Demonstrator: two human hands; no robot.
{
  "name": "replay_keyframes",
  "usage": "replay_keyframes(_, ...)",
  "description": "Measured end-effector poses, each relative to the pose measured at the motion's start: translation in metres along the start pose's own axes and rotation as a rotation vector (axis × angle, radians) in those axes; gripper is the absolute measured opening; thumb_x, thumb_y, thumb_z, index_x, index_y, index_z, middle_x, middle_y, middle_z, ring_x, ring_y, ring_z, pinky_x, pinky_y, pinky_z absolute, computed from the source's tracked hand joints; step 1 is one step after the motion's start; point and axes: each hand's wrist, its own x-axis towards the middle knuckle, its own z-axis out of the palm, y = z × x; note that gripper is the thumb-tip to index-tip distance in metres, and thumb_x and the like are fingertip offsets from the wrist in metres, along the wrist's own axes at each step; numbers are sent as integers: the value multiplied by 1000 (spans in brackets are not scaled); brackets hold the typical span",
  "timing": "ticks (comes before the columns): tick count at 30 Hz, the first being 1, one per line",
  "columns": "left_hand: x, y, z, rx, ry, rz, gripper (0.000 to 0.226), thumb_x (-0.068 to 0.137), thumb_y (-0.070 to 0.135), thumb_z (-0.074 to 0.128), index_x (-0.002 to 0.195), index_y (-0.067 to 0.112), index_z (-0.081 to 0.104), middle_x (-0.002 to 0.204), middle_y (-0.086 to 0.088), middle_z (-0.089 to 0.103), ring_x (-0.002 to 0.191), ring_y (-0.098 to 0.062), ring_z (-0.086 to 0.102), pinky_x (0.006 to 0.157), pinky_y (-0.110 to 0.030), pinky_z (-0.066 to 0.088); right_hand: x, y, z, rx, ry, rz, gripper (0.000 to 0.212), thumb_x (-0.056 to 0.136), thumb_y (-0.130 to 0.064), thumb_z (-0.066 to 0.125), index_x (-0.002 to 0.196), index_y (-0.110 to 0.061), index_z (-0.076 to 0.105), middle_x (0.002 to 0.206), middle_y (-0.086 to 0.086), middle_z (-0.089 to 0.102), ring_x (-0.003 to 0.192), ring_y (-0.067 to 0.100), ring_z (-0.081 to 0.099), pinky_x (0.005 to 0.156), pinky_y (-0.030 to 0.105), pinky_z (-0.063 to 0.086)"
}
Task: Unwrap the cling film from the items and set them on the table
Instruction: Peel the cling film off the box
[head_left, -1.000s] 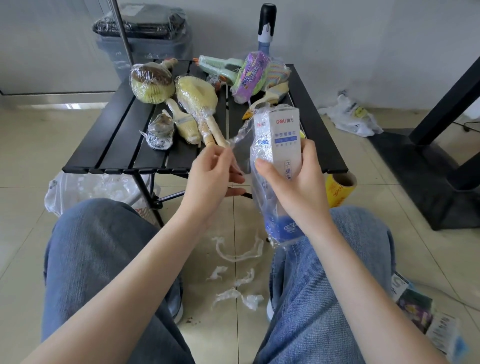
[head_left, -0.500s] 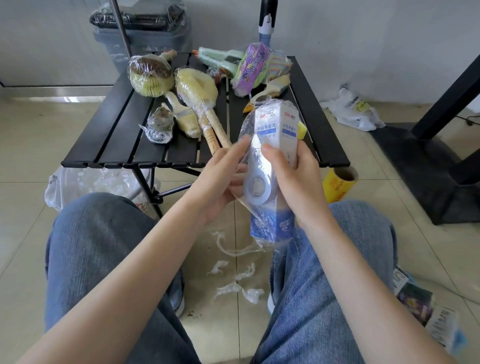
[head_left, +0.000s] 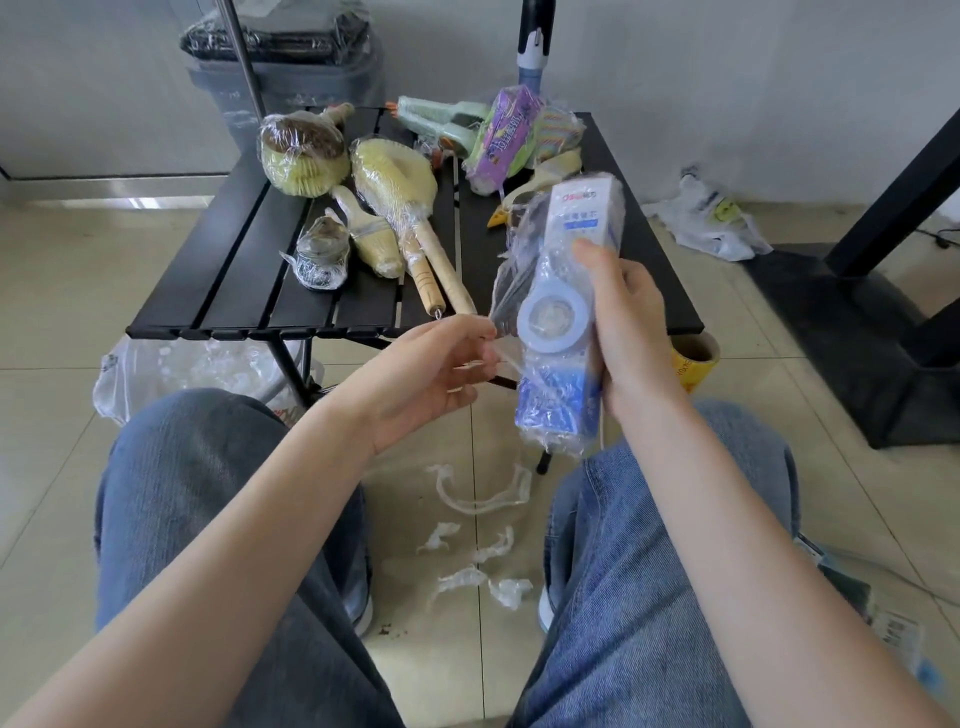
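- The box (head_left: 571, 312), white and blue and wrapped in cling film (head_left: 511, 275), stands nearly upright right of centre in the frame, above the person's right knee and in front of the near edge of the bench (head_left: 218, 280).
- The right hand (head_left: 631, 338) grips the box along its right side, thumb pressed on the front face.
- The left hand (head_left: 431, 374), at centre frame, pinches a loose strand of the film just beside the box's left edge (the film fans out from there up the box's side).
- On the bench, in the upper half of the frame, lie other wrapped things: a round brush (head_left: 304, 150), a long-handled brush (head_left: 402, 208), a paintbrush (head_left: 366, 234), a purple packet (head_left: 501, 140).
- Torn scraps of film (head_left: 480, 540) lie on the floor tiles between the knees.
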Motion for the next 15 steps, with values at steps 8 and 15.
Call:
replay_keyframes(8, -2, 3, 17, 49, 170, 227, 11, 101, 20, 47, 93, 13, 48, 72, 4, 61, 59, -6, 60, 58, -19, 52, 6, 5, -6, -98, -160, 163, 78, 70, -75, 51, 133, -28, 46, 118, 0, 67, 100, 16, 69, 86, 40, 55)
replay_keyframes(15, -3, -5, 15, 305, 256, 317, 11, 102, 16, 43, 94, 9, 48, 69, 2, 61, 59, -5, 60, 55, -15, 47, -4, 10, -7, -88, -236, 104, 62, 79, -28, 76, 132, -24, 43, 117, -1, 66, 100, 14, 69, 84, 36, 58)
